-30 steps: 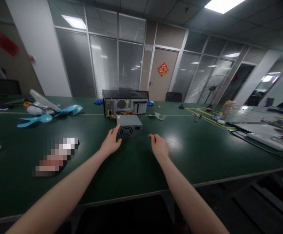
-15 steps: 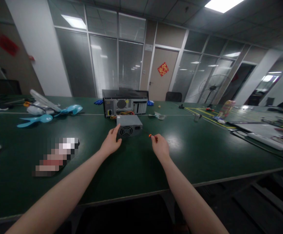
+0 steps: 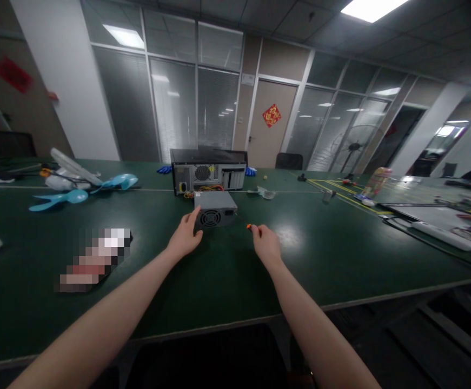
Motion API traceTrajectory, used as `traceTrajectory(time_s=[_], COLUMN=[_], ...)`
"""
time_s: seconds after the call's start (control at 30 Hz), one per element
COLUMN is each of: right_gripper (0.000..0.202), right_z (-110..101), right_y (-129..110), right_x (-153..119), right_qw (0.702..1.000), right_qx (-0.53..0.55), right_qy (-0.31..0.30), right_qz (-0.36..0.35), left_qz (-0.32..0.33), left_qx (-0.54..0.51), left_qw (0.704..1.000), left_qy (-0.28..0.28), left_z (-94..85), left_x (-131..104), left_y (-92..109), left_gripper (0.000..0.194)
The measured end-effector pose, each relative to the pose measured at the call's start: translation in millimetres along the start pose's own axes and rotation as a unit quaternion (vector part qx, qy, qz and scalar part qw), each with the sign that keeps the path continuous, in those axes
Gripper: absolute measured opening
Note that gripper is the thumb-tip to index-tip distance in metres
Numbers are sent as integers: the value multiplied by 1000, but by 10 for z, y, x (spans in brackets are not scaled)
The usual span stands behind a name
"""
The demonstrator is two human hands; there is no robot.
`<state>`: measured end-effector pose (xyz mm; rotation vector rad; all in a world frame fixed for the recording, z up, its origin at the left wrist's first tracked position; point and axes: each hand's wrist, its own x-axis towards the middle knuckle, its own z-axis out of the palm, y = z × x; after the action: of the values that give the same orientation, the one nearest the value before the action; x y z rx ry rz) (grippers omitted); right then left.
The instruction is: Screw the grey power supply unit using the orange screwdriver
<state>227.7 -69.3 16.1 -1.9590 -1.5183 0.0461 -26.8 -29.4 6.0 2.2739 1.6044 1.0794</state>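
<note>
A grey computer power supply (image 3: 224, 201) with a round fan grille stands on the table in front of me. My left hand (image 3: 184, 235) is open, fingers apart, its index fingertip resting against the unit's left front edge. My right hand (image 3: 266, 243) is closed around an orange-handled screwdriver (image 3: 249, 227). Its thin shaft is hard to make out but seems to point at the unit's right side. Directly behind, a black computer case (image 3: 209, 156) lies with its back panel facing me, and coloured cables (image 3: 212, 188) run between the two.
Light blue plastic pieces (image 3: 62, 199) and a white device (image 3: 73, 175) lie to the left. Closer sits a blurred-out object (image 3: 97, 259). A small clear bag (image 3: 265, 192) is right of the case. Further right are a power strip (image 3: 444, 235) and cables.
My right hand has turned slightly, and the screwdriver's orange handle has shifted a little to the left and down. The left hand and the power supply stay in place.
</note>
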Motion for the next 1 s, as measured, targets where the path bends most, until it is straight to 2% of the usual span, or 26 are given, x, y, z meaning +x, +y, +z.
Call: traceTrajectory(time_s=[0.2,0.3,0.47,0.6,0.8,0.9,1.0], right_gripper=[54,54,37,34,48,41,25], right_z=[10,23,19,15,40,29,-10], right_y=[-34,-39,-13,8,-15,-32,-49], right_x=[28,19,-14,-14,28,7,-38], right_qw=[998,998,1000,998,998,999,998], right_qx=[-2,-4,8,24,-13,-26,-34], right_qy=[-55,-59,-4,25,-39,-1,38], right_qz=[17,15,-26,-45,-48,-40,-32], left_qz=[1,0,-4,-8,-9,-10,-11], left_qx=[2,3,1,-1,-2,-4,-3], left_qw=[1000,1000,1000,1000,1000,1000,1000], left_qy=[3,5,4,-1,-1,-3,-4], left_z=[1,-4,-7,-6,-8,-12,-15], left_x=[-2,-6,-11,-7,-4,-6,-8], left_y=[11,27,30,24,30,38,42], left_gripper=[71,71,71,71,71,70,70])
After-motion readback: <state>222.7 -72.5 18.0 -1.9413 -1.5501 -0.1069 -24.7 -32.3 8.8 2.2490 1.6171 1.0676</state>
